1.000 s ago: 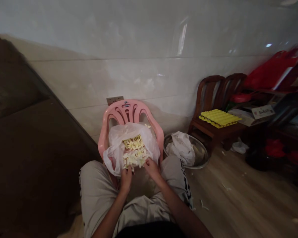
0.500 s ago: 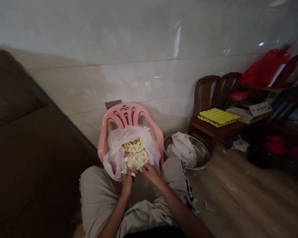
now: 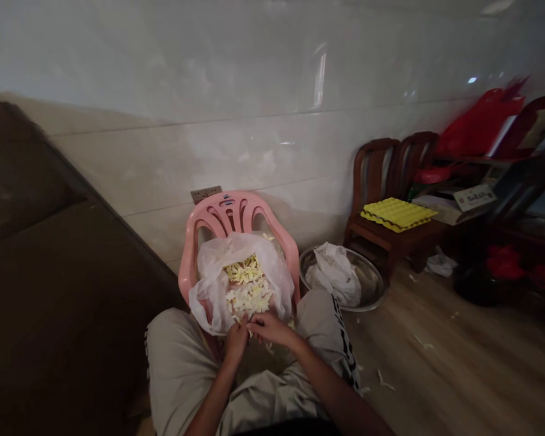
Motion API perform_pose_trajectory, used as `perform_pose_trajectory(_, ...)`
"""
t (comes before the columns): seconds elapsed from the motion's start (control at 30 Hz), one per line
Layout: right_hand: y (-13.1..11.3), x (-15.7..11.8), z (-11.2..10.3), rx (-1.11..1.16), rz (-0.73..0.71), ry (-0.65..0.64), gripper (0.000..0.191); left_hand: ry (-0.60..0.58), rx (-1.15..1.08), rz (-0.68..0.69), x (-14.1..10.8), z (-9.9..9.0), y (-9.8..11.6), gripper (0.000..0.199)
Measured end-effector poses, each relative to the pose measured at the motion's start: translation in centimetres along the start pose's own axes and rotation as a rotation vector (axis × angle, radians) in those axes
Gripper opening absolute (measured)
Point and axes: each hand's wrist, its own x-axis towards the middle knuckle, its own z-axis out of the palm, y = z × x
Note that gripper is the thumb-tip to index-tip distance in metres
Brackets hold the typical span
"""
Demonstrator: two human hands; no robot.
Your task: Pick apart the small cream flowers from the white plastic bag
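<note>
A white plastic bag lies spread on the seat of a pink plastic chair between my knees. In its opening are two heaps of small, pale yellow-white pieces that look like flowers or petals; the back heap is yellower. My left hand is closed at the bag's near edge, with a pale piece showing at its fingertips. My right hand meets it there, thumb and fingers pinched together. What lies between the right fingertips is too small to make out. A few pale bits show just below the hands.
To the right, a metal basin on the floor holds a crumpled white bag. Behind it stands a wooden chair with yellow egg trays. Pale scraps litter the floor. A dark panel fills the left side.
My right hand has moved left and slightly down from the heap's edge to meet my left hand. My left hand has shifted a little right and down.
</note>
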Motion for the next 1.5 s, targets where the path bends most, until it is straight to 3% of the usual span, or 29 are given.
perform_pose_trajectory(0.13,0.2,0.0,-0.4,0.036,0.018,-0.044,0.028,-0.021,0.052,-0.011,-0.3,0.0,0.7,0.066)
perform_pose_trajectory(0.33,0.7,0.1,-0.6,0.075,0.016,-0.053,0.033,-0.044,-0.044,0.009,-0.4,-0.1,1.2,0.064)
perform_pose_trajectory(0.57,1.6,0.4,-0.8,0.039,-0.013,0.026,0.026,-0.068,-0.108,-0.047,-0.7,0.3,1.9,0.061)
perform_pose_trajectory(0.73,2.0,0.5,-1.2,-0.077,-0.049,0.155,0.018,-0.117,-0.223,-0.079,-0.7,0.5,2.3,0.056)
perform_pose_trajectory(0.9,1.5,0.3,-1.5,-0.216,-0.057,0.249,0.019,-0.203,-0.33,-0.051,-0.5,0.6,2.4,0.058)
perform_pose_trajectory(1.07,0.9,0.0,-1.3,-0.296,-0.052,0.279,0.022,-0.211,-0.399,-0.004,-0.6,0.7,2.4,0.055)
perform_pose_trajectory(1.27,0.8,0.1,-1.1,-0.265,-0.122,0.341,0.007,-0.205,-0.426,0.02,-0.8,0.7,2.4,0.051)
perform_pose_trajectory(1.5,0.0,-0.2,-0.9,-0.137,-0.134,0.176,0.021,-0.208,-0.381,0.088,-0.9,0.2,2.6,0.051)
